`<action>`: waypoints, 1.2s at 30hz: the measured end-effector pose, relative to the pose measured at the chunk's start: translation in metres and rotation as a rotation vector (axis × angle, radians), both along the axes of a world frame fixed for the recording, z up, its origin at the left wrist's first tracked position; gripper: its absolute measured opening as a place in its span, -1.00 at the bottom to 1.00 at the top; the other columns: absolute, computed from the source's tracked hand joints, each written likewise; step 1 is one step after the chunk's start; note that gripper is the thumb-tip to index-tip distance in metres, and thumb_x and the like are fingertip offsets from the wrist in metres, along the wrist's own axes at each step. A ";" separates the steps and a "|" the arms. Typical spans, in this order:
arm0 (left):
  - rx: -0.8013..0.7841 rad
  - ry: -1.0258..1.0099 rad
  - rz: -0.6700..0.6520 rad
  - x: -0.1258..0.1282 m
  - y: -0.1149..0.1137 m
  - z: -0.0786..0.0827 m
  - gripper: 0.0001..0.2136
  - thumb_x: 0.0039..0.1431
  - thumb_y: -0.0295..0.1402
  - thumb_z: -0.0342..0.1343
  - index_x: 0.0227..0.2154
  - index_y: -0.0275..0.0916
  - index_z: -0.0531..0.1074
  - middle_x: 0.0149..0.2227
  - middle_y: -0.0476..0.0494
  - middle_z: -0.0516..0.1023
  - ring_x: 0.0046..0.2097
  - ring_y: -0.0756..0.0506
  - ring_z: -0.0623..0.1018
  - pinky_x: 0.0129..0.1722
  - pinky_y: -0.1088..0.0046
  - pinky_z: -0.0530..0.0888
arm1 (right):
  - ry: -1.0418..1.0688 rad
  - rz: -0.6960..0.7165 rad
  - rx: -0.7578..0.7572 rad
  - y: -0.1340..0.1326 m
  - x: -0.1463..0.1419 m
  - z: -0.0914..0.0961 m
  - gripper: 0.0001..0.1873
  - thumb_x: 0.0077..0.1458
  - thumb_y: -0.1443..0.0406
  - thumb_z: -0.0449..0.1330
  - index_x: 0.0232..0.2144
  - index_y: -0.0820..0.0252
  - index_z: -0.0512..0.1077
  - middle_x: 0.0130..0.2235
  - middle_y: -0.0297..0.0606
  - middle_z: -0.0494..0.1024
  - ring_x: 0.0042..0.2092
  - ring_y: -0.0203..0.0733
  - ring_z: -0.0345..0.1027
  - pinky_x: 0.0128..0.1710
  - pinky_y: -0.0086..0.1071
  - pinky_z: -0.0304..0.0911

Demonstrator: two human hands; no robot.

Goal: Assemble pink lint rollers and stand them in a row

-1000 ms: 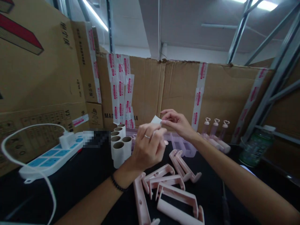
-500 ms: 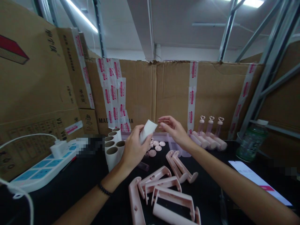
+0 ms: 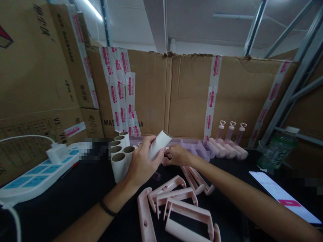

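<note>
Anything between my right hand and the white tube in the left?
Nothing visible does. The white tube sticks up slantwise out of the left hand, its open end bare. The right hand lies low on the black table right beside it, with only air between them.

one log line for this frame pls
left hand: holds white tube, tilted | right hand: low over black table, grasp unclear | near: pink frames, standing tubes
</note>
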State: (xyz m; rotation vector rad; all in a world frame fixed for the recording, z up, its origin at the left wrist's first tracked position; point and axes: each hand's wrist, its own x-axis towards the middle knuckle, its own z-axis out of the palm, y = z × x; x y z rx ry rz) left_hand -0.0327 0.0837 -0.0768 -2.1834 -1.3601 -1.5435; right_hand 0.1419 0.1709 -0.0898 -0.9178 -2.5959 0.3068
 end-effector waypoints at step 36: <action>-0.102 -0.022 -0.235 -0.001 0.003 -0.001 -0.70 0.30 -0.29 0.13 0.06 -0.20 0.46 -0.04 -0.17 0.55 0.00 -0.19 0.52 0.06 0.23 0.39 | 0.292 0.250 -0.082 -0.025 0.055 0.089 -0.52 0.11 0.29 0.39 0.10 0.19 0.53 0.00 -0.16 0.65 0.01 -0.12 0.54 0.04 -0.28 0.40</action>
